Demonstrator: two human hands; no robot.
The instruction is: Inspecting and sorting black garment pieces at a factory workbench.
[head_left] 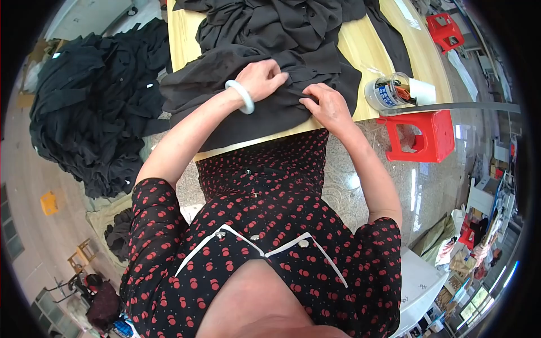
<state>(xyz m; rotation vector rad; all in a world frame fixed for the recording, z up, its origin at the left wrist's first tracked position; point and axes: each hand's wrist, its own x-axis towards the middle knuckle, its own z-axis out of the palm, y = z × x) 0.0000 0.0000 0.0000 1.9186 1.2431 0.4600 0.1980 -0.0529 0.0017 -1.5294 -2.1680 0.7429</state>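
Dark cloth (225, 127) lies folded and rumpled along the near edge of the wooden table (360, 48). My left hand (260, 80), below a pale bangle (241, 96), rests on it with curled fingers that grip a bit of the fabric. A short way to the right, my right hand (331, 108) pinches the same cloth between thumb and fingers close to the table edge. What lies under my fingertips is partly hidden. More dark cloth (259, 25) is heaped farther back on the tabletop.
A clear jar (385, 93) of small tools and a white cup (421, 91) stand at the table's right edge. Red stools (442, 135) are on the right. A big pile of dark garments (93, 107) lies to the left, a yellow object (49, 203) on the floor.
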